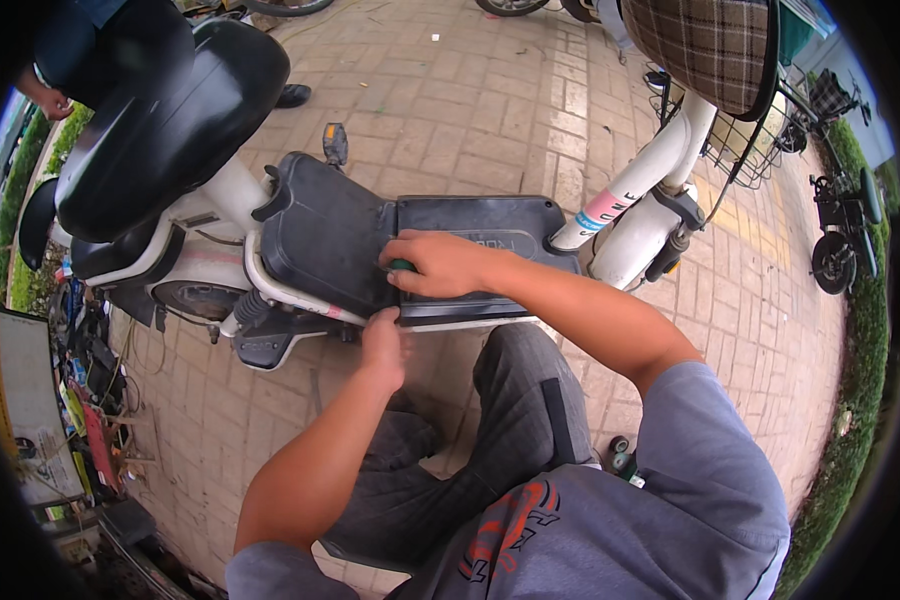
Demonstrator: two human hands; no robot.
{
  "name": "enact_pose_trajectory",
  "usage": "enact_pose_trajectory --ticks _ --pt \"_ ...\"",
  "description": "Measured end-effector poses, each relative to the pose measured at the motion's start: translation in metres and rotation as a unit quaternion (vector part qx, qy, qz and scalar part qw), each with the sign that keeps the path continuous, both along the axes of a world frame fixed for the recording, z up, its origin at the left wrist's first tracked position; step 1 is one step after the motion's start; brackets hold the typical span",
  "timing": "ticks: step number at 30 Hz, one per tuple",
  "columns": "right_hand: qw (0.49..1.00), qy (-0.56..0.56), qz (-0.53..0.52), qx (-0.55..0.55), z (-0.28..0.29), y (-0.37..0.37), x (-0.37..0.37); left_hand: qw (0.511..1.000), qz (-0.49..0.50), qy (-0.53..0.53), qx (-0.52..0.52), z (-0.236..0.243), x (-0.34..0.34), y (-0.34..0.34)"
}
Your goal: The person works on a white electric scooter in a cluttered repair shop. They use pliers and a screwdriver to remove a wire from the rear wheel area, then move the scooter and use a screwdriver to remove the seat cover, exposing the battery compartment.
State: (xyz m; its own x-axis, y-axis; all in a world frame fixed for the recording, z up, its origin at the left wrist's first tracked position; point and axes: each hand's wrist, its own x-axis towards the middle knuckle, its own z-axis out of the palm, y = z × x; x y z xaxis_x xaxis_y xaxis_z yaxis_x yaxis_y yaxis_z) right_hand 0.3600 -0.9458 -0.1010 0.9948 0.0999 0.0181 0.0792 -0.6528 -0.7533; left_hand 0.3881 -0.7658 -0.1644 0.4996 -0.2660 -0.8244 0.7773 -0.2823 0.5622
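Observation:
A white electric scooter (595, 250) stands crosswise before me, its black seat on the left and its steering column on the right. My right hand (435, 264) is closed round a small tool with a dark green handle (401, 266), over the seam between the black battery cover (320, 225) and the black footboard (470, 215). The tool's tip is hidden, so its kind is unclear. Lower down, my left hand (384, 345) touches the scooter's near side edge with its thumb side. Its other fingers are partly hidden and blurred.
Green rolls (621, 458) lie on the brick paving (710, 400) by my right side. Tools and parts (90, 400) crowd the left. A person's hand (50, 100) shows beyond the seat (200, 120). A black bike (838, 235) stands at the far right by a hedge.

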Motion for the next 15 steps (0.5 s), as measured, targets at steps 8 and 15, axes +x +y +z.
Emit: enact_pose_trajectory --ticks 8,15 --pt "0.967 0.022 -0.214 0.138 -0.027 -0.005 -0.025 0.991 -0.129 -0.047 -0.004 0.001 0.008 -0.005" --pt "0.848 0.095 -0.373 0.363 -0.021 -0.009 -0.07 0.979 -0.172 -0.106 0.033 0.005 0.008 -0.006"
